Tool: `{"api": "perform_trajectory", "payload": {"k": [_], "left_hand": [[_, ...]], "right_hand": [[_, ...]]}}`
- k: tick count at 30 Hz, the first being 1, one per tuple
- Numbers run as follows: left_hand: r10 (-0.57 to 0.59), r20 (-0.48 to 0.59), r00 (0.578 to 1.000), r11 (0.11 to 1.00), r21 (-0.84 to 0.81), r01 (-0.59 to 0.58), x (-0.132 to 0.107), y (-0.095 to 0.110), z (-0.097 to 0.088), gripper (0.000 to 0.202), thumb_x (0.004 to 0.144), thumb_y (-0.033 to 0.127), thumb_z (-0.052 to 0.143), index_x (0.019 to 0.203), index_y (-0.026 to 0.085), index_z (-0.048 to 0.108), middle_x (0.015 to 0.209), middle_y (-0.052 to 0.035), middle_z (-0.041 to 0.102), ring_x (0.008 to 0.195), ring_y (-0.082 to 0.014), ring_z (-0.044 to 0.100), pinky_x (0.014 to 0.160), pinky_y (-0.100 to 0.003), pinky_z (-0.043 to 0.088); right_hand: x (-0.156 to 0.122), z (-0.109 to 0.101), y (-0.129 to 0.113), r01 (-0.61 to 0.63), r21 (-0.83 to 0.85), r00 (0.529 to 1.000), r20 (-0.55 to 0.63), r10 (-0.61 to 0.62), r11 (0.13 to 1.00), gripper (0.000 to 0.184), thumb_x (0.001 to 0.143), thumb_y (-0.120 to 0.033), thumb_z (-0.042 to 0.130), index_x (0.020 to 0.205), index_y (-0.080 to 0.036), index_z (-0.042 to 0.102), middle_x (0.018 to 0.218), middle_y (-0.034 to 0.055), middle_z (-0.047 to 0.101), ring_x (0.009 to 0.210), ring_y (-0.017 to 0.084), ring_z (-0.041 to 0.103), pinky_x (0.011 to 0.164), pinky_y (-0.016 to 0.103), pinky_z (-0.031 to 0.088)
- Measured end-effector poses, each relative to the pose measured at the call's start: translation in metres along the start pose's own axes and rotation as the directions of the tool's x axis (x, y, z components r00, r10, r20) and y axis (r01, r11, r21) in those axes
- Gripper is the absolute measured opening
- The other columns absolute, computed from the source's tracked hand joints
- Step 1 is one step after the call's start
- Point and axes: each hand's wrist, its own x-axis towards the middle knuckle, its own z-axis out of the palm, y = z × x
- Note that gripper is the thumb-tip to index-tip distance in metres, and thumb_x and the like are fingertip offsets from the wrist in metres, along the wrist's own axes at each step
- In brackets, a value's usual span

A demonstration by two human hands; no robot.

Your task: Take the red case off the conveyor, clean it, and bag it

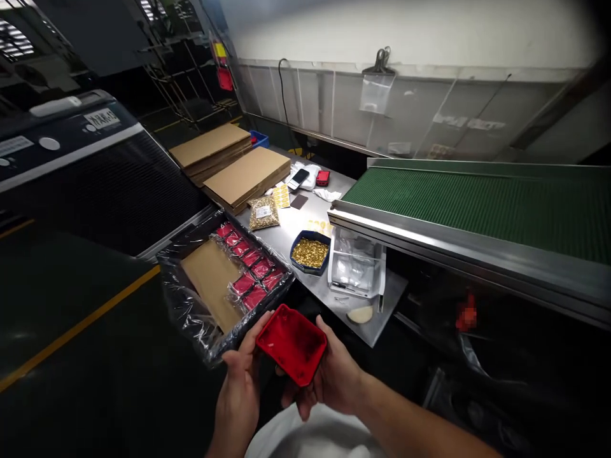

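Observation:
A shallow red plastic tray (292,344) is held in front of me with its hollow side up. My left hand (240,385) grips its left edge and my right hand (330,375) holds its right side from below. Just beyond it lies a plastic-lined box (191,312) with a cardboard sheet and a row of several bagged red parts (248,263). A blue bowl of small brass pieces (310,252) stands on the metal table (382,305), a little past the box.
A clear plastic container (357,264) sits beside the blue bowl. Flat cardboard stacks (238,172), a bag of brass pieces (263,214), a phone (298,178) and a small red item (323,178) lie farther back. A green conveyor belt (477,203) runs on the right. A dark machine (71,165) stands left.

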Motion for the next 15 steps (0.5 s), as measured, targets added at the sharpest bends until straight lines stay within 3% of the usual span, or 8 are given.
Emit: {"api": "perform_trajectory", "payload": {"k": [3, 7, 11, 15], "left_hand": [[-0.006, 0.006, 1.0, 0.999, 0.036, 0.006, -0.001, -0.002, 0.015, 0.073, 0.088, 0.074, 0.028, 0.131, 0.024, 0.057, 0.141, -0.0051, 0.052, 0.136, -0.0273, 0.037, 0.115, -0.032, 0.027], [-0.011, 0.009, 1.0, 0.995, 0.098, 0.01, -0.002, 0.004, 0.023, 0.068, 0.092, 0.069, 0.026, 0.131, 0.024, 0.059, 0.137, -0.006, 0.056, 0.133, -0.0288, 0.041, 0.118, -0.036, 0.024], [0.052, 0.031, 0.998, 0.975, 0.214, -0.057, -0.005, 0.011, 0.02, 0.066, 0.094, 0.065, 0.025, 0.134, 0.022, 0.055, 0.14, -0.0069, 0.053, 0.136, -0.028, 0.037, 0.119, -0.036, 0.021], [0.095, 0.031, 0.995, 0.944, 0.315, -0.1, -0.006, 0.016, 0.005, 0.065, 0.093, 0.066, 0.03, 0.133, 0.023, 0.056, 0.141, -0.008, 0.052, 0.137, -0.0292, 0.036, 0.12, -0.038, 0.02]], "right_hand": [[-0.015, -0.008, -0.008, -0.005, 0.026, 1.0, 0.02, 0.005, 1.0, 0.116, 0.071, -0.087, -0.007, 0.11, 0.0, 0.058, 0.075, 0.0207, 0.071, 0.051, 0.024, 0.065, 0.051, 0.028, 0.046], [-0.021, -0.015, -0.01, -0.023, 0.035, 0.998, 0.06, 0.021, 0.999, 0.119, 0.068, -0.09, -0.004, 0.109, 0.003, 0.059, 0.077, 0.0216, 0.071, 0.052, 0.025, 0.066, 0.049, 0.029, 0.048], [-0.016, -0.018, -0.005, -0.017, 0.077, 0.992, 0.123, 0.007, 0.997, 0.122, 0.066, -0.093, -0.001, 0.108, 0.004, 0.06, 0.078, 0.023, 0.07, 0.059, 0.027, 0.069, 0.048, 0.031, 0.051], [-0.001, -0.016, 0.005, -0.007, 0.112, 0.991, 0.133, -0.008, 0.994, 0.124, 0.064, -0.093, -0.001, 0.107, 0.005, 0.06, 0.079, 0.0243, 0.07, 0.068, 0.028, 0.07, 0.049, 0.032, 0.055]]}}
